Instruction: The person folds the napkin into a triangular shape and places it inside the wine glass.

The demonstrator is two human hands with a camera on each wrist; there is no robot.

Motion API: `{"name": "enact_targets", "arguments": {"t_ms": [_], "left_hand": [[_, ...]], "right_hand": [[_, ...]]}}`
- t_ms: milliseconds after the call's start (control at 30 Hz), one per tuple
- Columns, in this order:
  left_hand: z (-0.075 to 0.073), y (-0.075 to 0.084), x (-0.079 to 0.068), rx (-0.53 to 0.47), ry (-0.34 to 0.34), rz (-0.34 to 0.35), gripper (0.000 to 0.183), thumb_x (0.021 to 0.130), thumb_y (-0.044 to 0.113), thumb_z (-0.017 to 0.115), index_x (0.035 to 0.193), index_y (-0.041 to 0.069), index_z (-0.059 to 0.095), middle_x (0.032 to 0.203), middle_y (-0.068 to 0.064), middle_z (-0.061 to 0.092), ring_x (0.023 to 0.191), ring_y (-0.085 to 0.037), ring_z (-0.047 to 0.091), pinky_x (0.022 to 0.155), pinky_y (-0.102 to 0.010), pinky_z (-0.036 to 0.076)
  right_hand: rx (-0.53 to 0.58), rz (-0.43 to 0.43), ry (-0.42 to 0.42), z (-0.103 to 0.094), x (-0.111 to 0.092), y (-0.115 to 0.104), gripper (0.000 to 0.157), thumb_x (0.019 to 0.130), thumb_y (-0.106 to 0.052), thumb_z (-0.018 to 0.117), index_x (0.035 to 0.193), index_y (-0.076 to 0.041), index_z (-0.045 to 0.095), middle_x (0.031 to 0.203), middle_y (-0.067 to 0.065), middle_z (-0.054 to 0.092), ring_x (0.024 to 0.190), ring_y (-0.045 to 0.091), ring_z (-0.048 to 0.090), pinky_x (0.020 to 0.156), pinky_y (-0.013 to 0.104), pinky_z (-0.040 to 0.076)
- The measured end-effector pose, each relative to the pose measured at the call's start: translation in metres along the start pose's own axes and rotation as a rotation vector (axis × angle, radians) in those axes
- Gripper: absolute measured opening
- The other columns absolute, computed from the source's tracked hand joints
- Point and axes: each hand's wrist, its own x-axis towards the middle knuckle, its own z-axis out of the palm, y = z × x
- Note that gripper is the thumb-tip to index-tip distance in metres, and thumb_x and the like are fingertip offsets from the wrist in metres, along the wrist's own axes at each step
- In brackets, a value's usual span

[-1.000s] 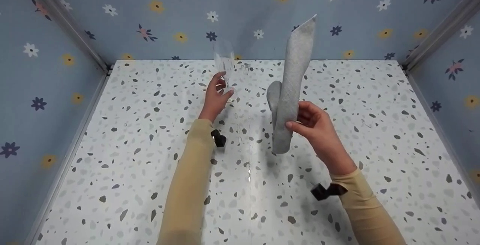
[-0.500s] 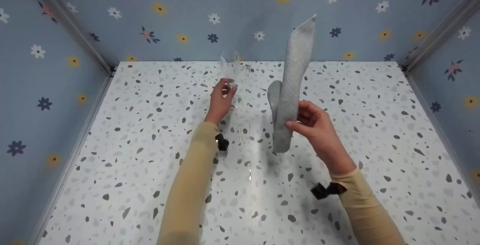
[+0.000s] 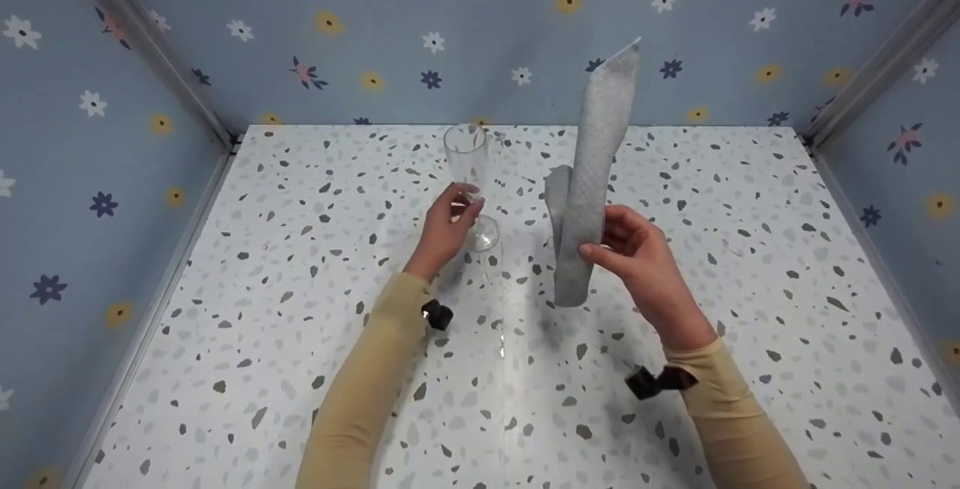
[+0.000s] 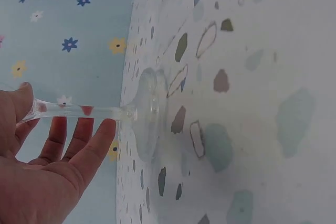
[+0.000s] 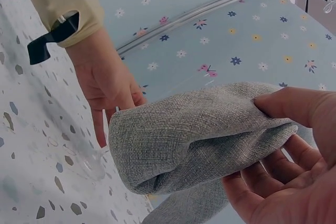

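Note:
In the head view, my left hand (image 3: pixel 446 226) pinches the stem of a clear champagne flute (image 3: pixel 466 151) left of the middle. The flute stands upright, its round foot right at the tabletop; in the left wrist view my thumb and fingers (image 4: pixel 94 148) lie along the stem (image 4: pixel 68 110). To the right, my right hand (image 3: pixel 637 256) grips a grey cloth napkin (image 3: pixel 592 174), rolled and folded over, between thumb and fingers. It is held upright above the table, its pointed corner up and a shorter folded part on its left. The right wrist view shows the napkin's folded lower end (image 5: pixel 152 140) close up.
The white speckled tabletop (image 3: pixel 247 309) has a seam running down its middle. Blue flowered panels (image 3: pixel 360 39) rise at the back and both sides. Black camera mounts (image 3: pixel 436 314) sit on both wrists.
My left hand has brought the flute toward me, away from the back panel, keeping hold of its stem. The right hand and napkin have stayed nearly in place.

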Motion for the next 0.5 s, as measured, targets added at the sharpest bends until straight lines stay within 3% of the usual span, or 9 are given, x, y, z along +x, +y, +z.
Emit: {"name": "enact_targets", "arguments": {"t_ms": [100, 233, 400, 500], "left_hand": [[0.000, 0.006, -0.015, -0.026, -0.040, 0.005, 0.028, 0.098, 0.021, 0.057, 0.121, 0.006, 0.056, 0.100, -0.008, 0.054, 0.097, -0.022, 0.059, 0.081, -0.031, 0.052], [0.003, 0.014, -0.033, -0.031, -0.076, 0.064, 0.027, 0.097, 0.019, 0.058, 0.120, 0.004, 0.057, 0.100, -0.009, 0.055, 0.099, -0.024, 0.059, 0.084, -0.037, 0.050], [0.014, 0.021, -0.053, -0.044, -0.091, 0.163, 0.026, 0.095, 0.014, 0.061, 0.117, 0.002, 0.059, 0.104, -0.013, 0.057, 0.099, -0.027, 0.058, 0.088, -0.040, 0.047], [0.022, 0.028, -0.071, -0.057, -0.127, 0.175, 0.025, 0.094, 0.010, 0.061, 0.116, -0.002, 0.058, 0.109, -0.018, 0.057, 0.099, -0.030, 0.058, 0.087, -0.041, 0.048]], "right_hand": [[-0.005, 0.014, 0.017, -0.002, -0.003, -0.001, 0.045, 0.080, 0.003, 0.074, 0.120, -0.001, 0.055, 0.114, 0.016, 0.061, 0.104, 0.028, 0.058, 0.087, 0.035, 0.050], [-0.007, 0.024, 0.034, -0.003, -0.007, -0.001, 0.045, 0.080, 0.005, 0.073, 0.120, 0.000, 0.054, 0.114, 0.015, 0.061, 0.103, 0.026, 0.058, 0.086, 0.034, 0.050], [-0.022, 0.026, 0.045, -0.005, -0.011, 0.001, 0.044, 0.080, 0.005, 0.073, 0.120, 0.001, 0.054, 0.113, 0.014, 0.061, 0.103, 0.026, 0.059, 0.087, 0.034, 0.049], [-0.030, 0.032, 0.048, -0.006, -0.013, 0.002, 0.045, 0.080, 0.004, 0.074, 0.120, 0.001, 0.054, 0.113, 0.014, 0.061, 0.103, 0.026, 0.059, 0.088, 0.034, 0.049]]}}
